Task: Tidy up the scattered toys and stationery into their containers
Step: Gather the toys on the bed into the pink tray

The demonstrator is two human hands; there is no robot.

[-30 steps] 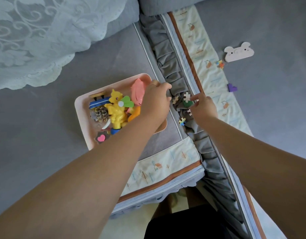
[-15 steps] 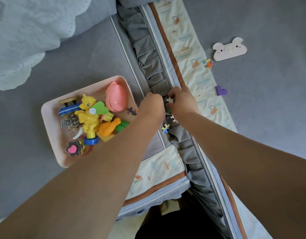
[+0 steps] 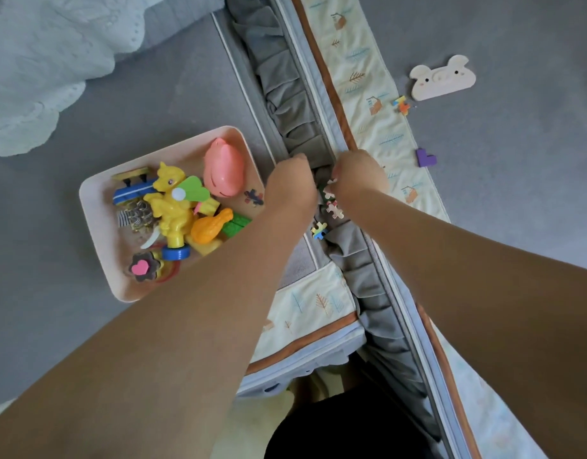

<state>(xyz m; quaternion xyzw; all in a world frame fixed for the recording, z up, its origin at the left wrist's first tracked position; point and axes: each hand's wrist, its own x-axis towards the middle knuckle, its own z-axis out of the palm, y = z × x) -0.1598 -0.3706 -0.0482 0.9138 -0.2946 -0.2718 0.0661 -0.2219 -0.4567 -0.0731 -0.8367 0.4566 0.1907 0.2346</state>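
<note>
My left hand (image 3: pixel 292 183) and my right hand (image 3: pixel 360 175) meet over the grey ruffled fold (image 3: pixel 295 104) between two mattresses. The right hand pinches a small jigsaw piece (image 3: pixel 328 189) at its fingertips. The left hand's fingers curl down into the fold, and what they touch is hidden. Two more jigsaw pieces, one pinkish (image 3: pixel 334 209) and one multicoloured (image 3: pixel 319 230), lie in the fold just below the hands. To the left stands the pink tray (image 3: pixel 96 197), holding a yellow pony (image 3: pixel 171 207), a pink toy (image 3: pixel 224 172), an orange drumstick (image 3: pixel 209 228) and a jigsaw piece (image 3: pixel 254 197).
On the grey mattress to the right lie a pig-shaped board (image 3: pixel 442 77), a colourful jigsaw piece (image 3: pixel 401 104) and a purple L-shaped block (image 3: pixel 425 157). A pale lace blanket (image 3: pixel 47 61) covers the top left. A cream printed border (image 3: pixel 361 77) runs beside the fold.
My left hand left the tray and moved right to the fold. My right hand closed on a jigsaw piece there. The camera view shifted, so the tray now sits further left.
</note>
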